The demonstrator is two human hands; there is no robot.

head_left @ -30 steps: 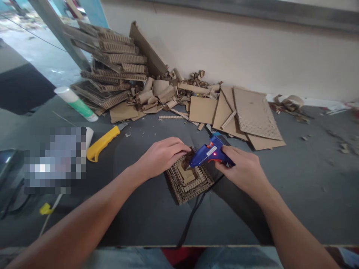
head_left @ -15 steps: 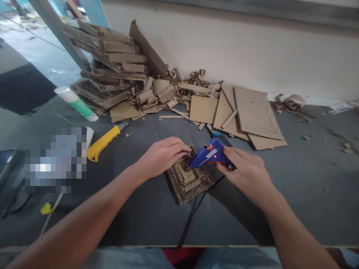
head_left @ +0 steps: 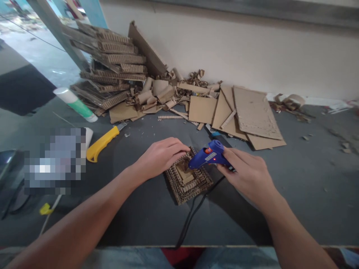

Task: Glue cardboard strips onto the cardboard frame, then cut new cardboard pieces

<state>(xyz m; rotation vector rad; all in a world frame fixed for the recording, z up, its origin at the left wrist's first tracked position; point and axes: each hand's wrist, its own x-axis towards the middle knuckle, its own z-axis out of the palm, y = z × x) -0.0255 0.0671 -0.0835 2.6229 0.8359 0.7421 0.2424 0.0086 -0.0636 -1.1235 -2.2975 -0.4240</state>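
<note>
Far left there's a white-and-green tube (head_left: pixel 75 104) lying on its side, then a yellow-handled knife (head_left: pixel 103 142) with its blade pointing away; both are well clear of the work, which is where I'd want a blade. Next is the left hand (head_left: pixel 164 157), fingers drawn together at the back-left side of the square, stepped cardboard piece (head_left: pixel 193 189). Can't tell if they're pinching it or just resting there. The piece lies on the dark tabletop (head_left: pixel 140 224) between the two hands, and bracing it from that side makes sense to me, but those fingertips are pretty near the nozzle end, so I'd mind the hot glue. The blue glue gun (head_left: pixel 209 155) comes in from the right, tilted nose-down toward the recessed middle, its little red light on. The tip's hard to make out, so no clue if glue is flowing; I'd go for a slow squeeze and a thin, even bead. Its black cord (head_left: pixel 188 220) runs right beside the piece, so watch for snags. The right hand (head_left: pixel 248 172) has the gun's handle wrapped firmly, which should help steady the aim.
</note>
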